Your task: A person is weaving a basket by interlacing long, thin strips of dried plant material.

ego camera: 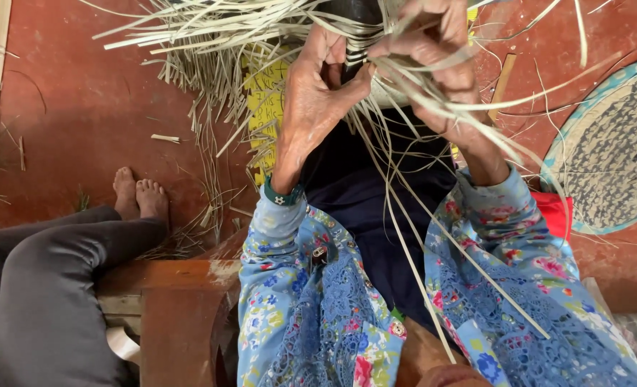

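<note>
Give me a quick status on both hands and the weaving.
Left hand and right hand both pinching pale straw strips. Half-woven piece held between them. Loose strips trail over lap; another person's bare feet alongside.

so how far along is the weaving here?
Done: only a small woven patch shows between the hands. In hand: left hand and right hand both pinch pale strips at its edge. Left: most strips hang loose and unwoven, fanning over the red floor.
</note>
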